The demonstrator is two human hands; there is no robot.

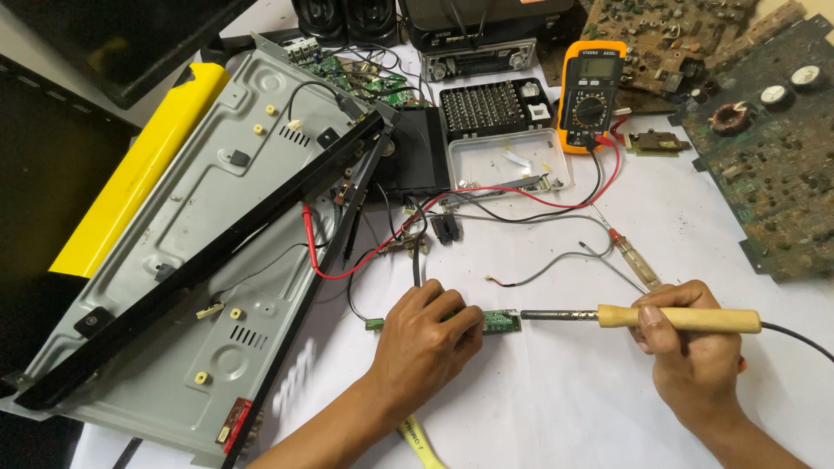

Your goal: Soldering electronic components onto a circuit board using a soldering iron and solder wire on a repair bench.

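The work in hand looks like soldering on a small green circuit board [499, 321] that lies flat on the white surface [565, 408], near the front edge and between the two hands. The left hand [426, 334] is pressed down over the left part of the board, fingers curled and closed on it to pin it in place, so that only the right end of the board shows beyond the fingertips; the forearm comes in from the lower left, with the wrist low over the surface. The right hand [686, 347] grips the pale wooden handle of a soldering iron [634, 317] in a closed, pen-like hold, with the thumb on top and the knuckles turned toward the camera. The iron lies almost level, and its dark tip points left and sits just beside the board's right end; whether it touches a joint cannot be told. Judging from this, the step is the bringing of the tip onto a solder point, which calls for a steady hold on the board and a small, careful move of the tip leftward. Behind the hands, red and black probe leads [556, 198] run back to an orange multimeter [591, 91], and an opened grey metal chassis [200, 260] lies to the left.
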